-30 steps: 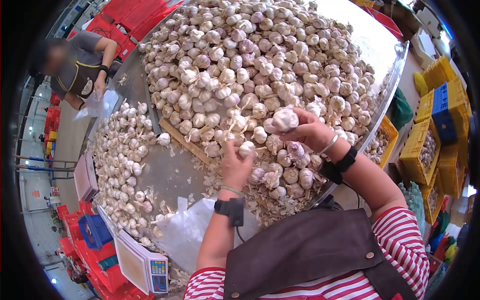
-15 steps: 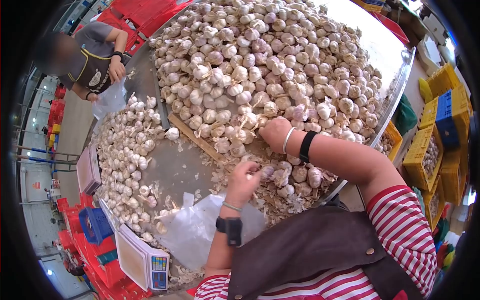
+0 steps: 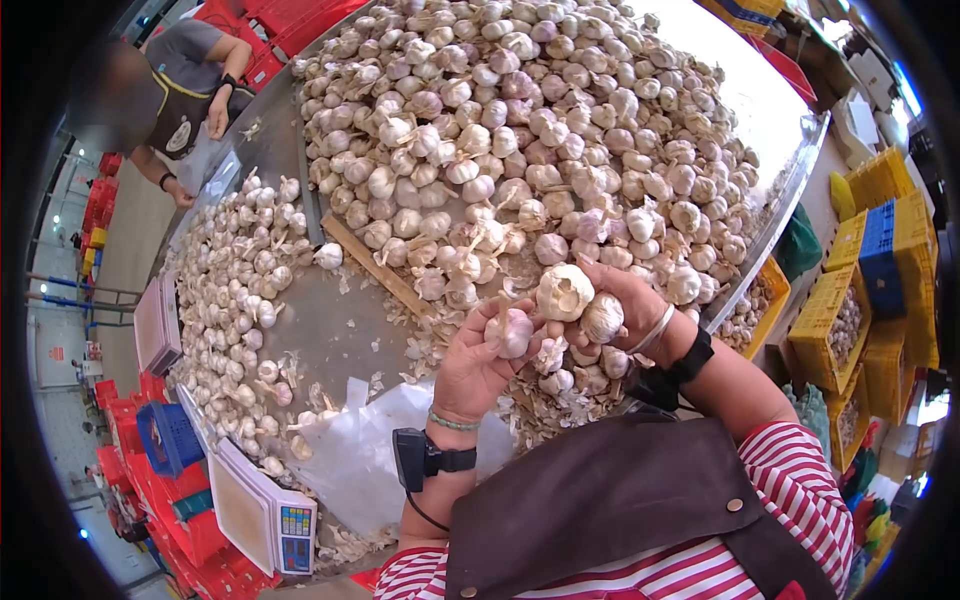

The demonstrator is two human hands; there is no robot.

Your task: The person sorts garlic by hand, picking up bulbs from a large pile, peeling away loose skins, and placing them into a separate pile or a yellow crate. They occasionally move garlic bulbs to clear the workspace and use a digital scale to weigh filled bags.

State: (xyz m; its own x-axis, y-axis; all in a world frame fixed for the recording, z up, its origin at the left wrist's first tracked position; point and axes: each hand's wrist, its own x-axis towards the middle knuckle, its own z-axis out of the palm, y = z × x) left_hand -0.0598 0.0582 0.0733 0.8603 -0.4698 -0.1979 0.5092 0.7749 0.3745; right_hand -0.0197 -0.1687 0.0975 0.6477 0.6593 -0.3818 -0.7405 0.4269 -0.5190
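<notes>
My left hand (image 3: 472, 372) is closed around a garlic bulb (image 3: 509, 333) with its stem pointing up. Two more bulbs are in my right hand (image 3: 637, 300): a larger one (image 3: 564, 293) that shows a rough, pale face, and a smaller one (image 3: 602, 318) just beside it. Both hands are close together over loose skins and bulbs at the near edge of the big garlic pile (image 3: 520, 120). A wooden strip (image 3: 375, 266) lies along the pile's left side.
A second garlic heap (image 3: 235, 290) lies at the left, near a plastic sheet (image 3: 355, 462) and a scale (image 3: 262, 505). Another person (image 3: 190, 100) stands at the upper left, holding clear plastic. Yellow crates (image 3: 832, 330) are stacked at the right.
My right hand has come back from the pile toward my left hand and now holds two bulbs. My left hand has turned, showing its bulb. The other person's hands have moved apart with the plastic.
</notes>
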